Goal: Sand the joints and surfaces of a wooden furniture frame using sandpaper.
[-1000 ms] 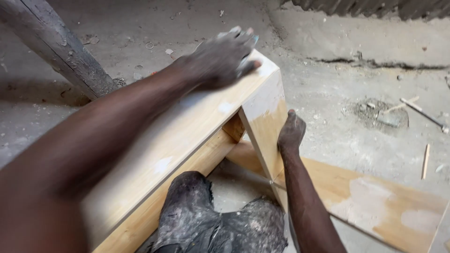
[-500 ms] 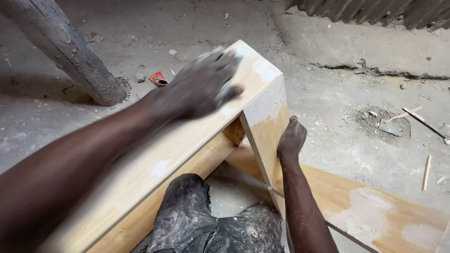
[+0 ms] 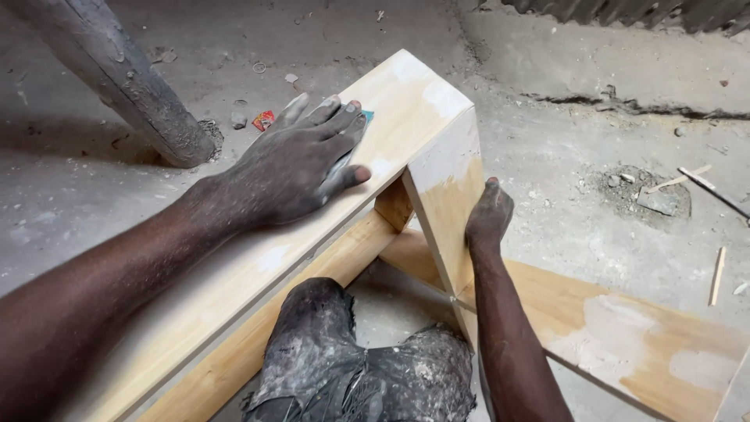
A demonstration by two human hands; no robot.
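One thick grey post (image 3: pixel 125 86) is seen leaning at the far left, its foot set on the dusty concrete floor (image 3: pixel 547 156), with a small red scrap (image 3: pixel 263 119) lying just beside it. Next to the right, the left hand (image 3: pixel 293 172) is laid flat, fingers spread, on the top board of a pale wooden frame (image 3: pixel 406 101); a bit of blue-green abrasive sheet (image 3: pixel 366 116) is glimpsed under the fingertips, pressed down rather than gripped. Below the board, a knee in dust-caked dark trousers (image 3: pixel 320 352) is tucked against the frame. Further right, the right hand (image 3: pixel 488 215) is curled against the frame's upright end board, its fingers hidden behind the wood, so how firmly it is closed cannot be told. A flat plank with pale filler patches (image 3: pixel 625 344) is lying beyond it, and rubble with thin wooden slivers (image 3: pixel 717 273) is scattered at the far right.
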